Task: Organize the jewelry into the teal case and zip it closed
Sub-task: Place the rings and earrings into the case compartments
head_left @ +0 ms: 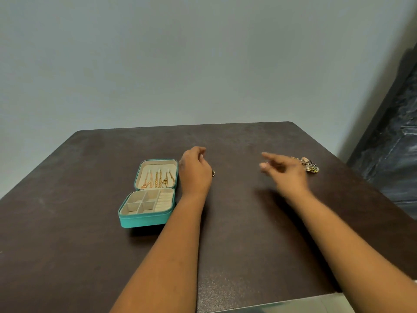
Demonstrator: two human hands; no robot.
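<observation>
Jewelry case [147,207] is sitting open on the left side of my dark brown table [237,233], teal outside, cream lining inside. Lid half lies flat on the far side with a few gold chains [158,179] hanging down from the little hooks in it. Near half has the square compartments on the left and the ring-roll slots on the right, and as far as I can see those are bare.

My left hand [195,175] is just to the right of the lid, fingers curled in loosely, palm down. Can't tell if I'm actually gripping anything in it, the fingers hide that. A small dark ring-like thing [213,173] peeks out right at the edge of that hand, near the knuckles, but it's too tiny to say if it's on the table or on a finger.

My right hand [285,175] is out over the right part of the table, well apart from the left one, fingers spread and pointing left, a bit blurry, nothing held in it. Just past it, on the far right, there's a little heap of mixed jewelry [310,165], gold bits and some darker colourful pieces all bunched together on the tabletop.

Grey wall [203,64] behind the table.
</observation>
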